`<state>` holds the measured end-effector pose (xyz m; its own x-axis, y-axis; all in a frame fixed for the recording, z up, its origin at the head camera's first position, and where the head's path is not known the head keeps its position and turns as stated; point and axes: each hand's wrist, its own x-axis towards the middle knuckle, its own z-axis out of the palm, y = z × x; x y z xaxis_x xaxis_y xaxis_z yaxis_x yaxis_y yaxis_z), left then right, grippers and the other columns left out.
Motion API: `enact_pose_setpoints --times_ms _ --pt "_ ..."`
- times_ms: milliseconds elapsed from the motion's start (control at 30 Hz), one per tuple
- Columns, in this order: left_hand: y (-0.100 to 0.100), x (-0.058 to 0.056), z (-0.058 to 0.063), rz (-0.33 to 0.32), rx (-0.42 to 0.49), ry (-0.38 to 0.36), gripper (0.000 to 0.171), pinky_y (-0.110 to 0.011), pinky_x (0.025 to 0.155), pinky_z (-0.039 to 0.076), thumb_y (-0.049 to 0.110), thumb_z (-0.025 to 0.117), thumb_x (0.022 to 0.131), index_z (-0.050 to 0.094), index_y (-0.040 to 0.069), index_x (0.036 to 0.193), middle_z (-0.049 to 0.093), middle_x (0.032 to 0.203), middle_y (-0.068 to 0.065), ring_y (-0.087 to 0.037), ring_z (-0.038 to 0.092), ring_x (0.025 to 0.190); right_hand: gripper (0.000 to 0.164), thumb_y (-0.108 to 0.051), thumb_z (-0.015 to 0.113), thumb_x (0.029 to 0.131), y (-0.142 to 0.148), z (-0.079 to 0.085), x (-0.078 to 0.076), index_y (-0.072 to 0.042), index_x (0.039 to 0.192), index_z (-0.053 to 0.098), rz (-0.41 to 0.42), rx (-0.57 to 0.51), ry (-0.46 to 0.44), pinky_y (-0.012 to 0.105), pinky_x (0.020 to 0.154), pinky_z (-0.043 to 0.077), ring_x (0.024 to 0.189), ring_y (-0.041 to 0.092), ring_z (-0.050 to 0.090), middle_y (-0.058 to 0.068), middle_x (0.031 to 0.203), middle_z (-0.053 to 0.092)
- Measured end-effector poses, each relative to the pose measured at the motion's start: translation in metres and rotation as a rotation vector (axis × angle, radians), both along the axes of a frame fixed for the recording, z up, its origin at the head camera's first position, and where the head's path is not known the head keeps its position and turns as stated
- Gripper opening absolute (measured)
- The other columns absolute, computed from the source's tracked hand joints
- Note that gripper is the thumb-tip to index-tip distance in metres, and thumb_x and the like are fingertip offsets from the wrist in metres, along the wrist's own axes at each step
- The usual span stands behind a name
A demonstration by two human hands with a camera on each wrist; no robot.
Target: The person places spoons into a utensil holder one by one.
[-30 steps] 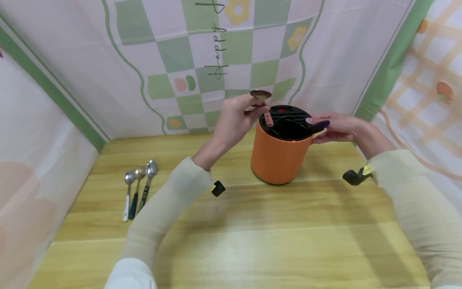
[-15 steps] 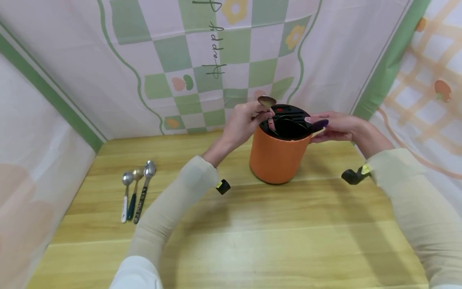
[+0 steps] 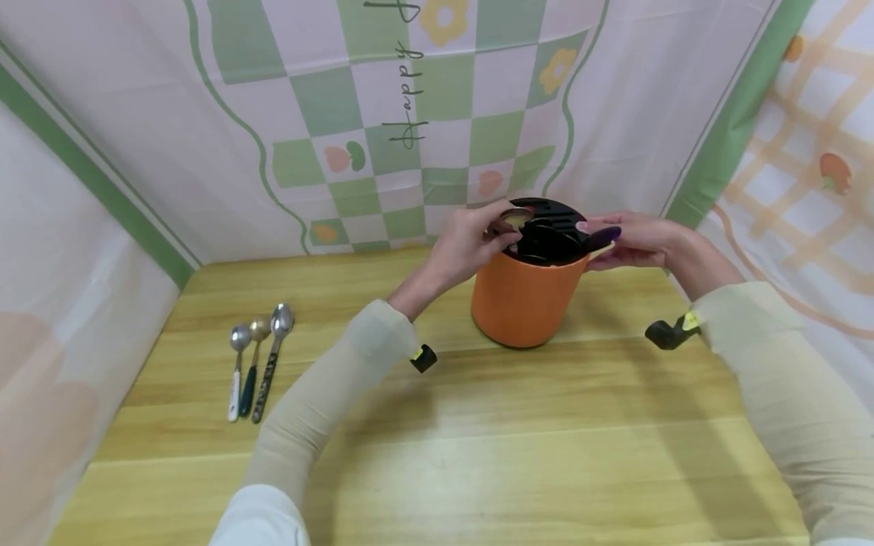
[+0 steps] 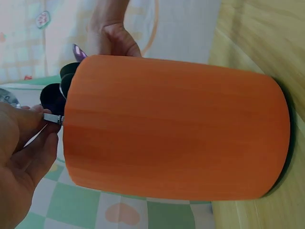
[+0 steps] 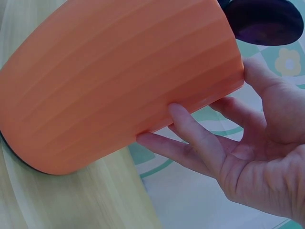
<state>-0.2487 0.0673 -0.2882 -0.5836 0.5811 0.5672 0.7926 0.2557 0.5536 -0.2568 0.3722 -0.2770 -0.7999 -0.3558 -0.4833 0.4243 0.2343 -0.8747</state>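
Note:
In the head view my left hand [image 3: 471, 243] pinches a spoon [image 3: 517, 218] just below its bowl, bowl up. The spoon's handle points down into the black slotted top of an orange utensil holder [image 3: 522, 307], so most of it is hidden. The left wrist view shows a strip of the metal handle [image 4: 51, 118] between thumb and fingers, right at the rim. My right hand [image 3: 631, 239] holds the holder's right side, thumb at the rim and fingers along the wall [image 5: 157, 95]. Beside that thumb a dark purple utensil head [image 5: 264, 21] leans out of the holder.
At the left of the wooden table lie a white-handled spoon [image 3: 234, 390], a green-handled spoon [image 3: 249, 390] and a spoon with a black patterned handle [image 3: 267, 379], side by side. A patterned curtain [image 3: 389, 98] hangs close behind the holder.
My left hand has moved right and down, and the spoon's pink handle has sunk into the holder until its bowl is near the top. The right hand stays on the holder.

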Motion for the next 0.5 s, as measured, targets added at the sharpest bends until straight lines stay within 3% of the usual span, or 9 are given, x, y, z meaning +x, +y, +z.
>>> enact_pose_setpoints --times_ms 267,500 --pt "0.0012 0.0027 -0.0052 0.044 -0.110 0.126 0.019 -0.016 0.080 0.057 0.009 0.066 0.095 0.066 0.003 0.114 0.076 0.100 -0.009 -0.015 0.074 0.090 0.014 -0.026 0.051 0.105 -0.0001 -0.0007 0.0008 -0.027 0.105 0.065 0.001 0.006 0.011 0.030 0.083 0.061 0.090 0.025 0.075 0.006 0.101 0.074" --pt "-0.0003 0.0037 -0.0078 0.053 -0.117 0.188 0.015 -0.015 0.077 0.055 0.011 0.066 0.096 0.070 0.005 0.109 0.076 0.097 -0.006 -0.012 0.071 0.082 0.014 -0.026 0.050 0.105 -0.0010 -0.0004 0.0011 -0.028 0.105 0.064 0.004 0.008 0.010 0.030 0.084 0.061 0.091 0.025 0.075 0.005 0.102 0.074"
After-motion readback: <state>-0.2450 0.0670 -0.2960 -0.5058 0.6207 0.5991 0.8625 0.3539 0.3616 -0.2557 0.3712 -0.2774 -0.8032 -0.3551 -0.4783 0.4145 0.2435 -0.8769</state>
